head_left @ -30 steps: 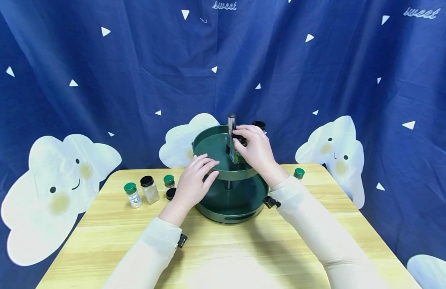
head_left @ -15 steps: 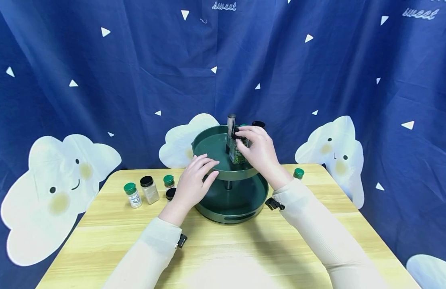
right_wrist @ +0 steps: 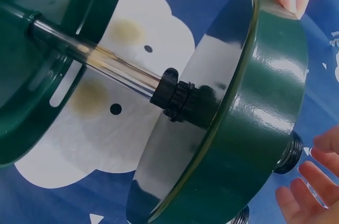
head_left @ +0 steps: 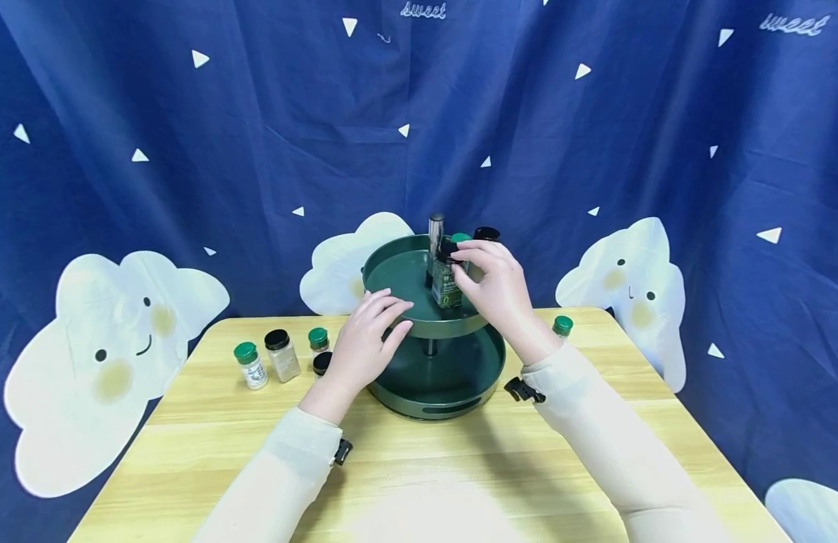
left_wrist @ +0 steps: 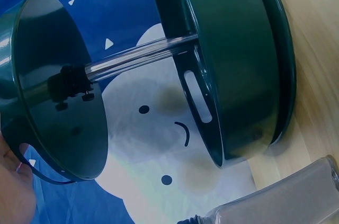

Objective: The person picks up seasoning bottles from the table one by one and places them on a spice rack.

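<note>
A dark green two-tier round rack stands on the table, a metal post rising through it. My left hand holds the upper tier's near left rim, fingers over the edge and thumb outside. On the upper tier, right of the post, stands a spice jar with dark green contents and a black cap. My right hand is just right of this jar, fingers spread and holding nothing; in the right wrist view its fingertips are apart from a black cap.
Behind the right hand are a green-capped jar and a black-capped jar. On the table's left stand a green-capped shaker, a black-capped jar and other jars. Another green-capped jar stands at right.
My right hand has let go of the black-capped spice jar and drawn away to the right. The jar stays upright on the upper tier. My left hand has kept its place.
</note>
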The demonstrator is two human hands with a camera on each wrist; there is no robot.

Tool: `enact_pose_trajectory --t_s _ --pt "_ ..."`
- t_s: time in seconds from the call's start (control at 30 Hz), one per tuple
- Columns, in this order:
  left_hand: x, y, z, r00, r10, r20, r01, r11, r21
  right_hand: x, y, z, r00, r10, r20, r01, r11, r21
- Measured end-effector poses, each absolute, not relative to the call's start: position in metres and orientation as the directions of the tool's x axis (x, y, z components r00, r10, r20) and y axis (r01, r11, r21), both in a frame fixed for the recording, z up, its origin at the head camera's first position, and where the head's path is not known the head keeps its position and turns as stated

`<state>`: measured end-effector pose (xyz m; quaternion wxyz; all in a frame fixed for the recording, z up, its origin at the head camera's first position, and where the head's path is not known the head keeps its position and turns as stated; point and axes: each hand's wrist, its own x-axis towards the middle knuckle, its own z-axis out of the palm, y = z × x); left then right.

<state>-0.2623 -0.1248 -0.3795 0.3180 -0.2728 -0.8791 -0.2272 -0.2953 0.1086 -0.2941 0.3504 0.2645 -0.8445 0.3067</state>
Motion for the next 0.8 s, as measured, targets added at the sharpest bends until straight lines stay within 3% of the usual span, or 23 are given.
enact_pose_trajectory --t_s 0.8 --pt "-0.262 -0.124 -0.379 -0.666 0.334 0.667 0.615 0.752 0.237 -0.277 0.128 -0.297 -0.547 -0.186 0.816 -0.712 0.616 -0.337"
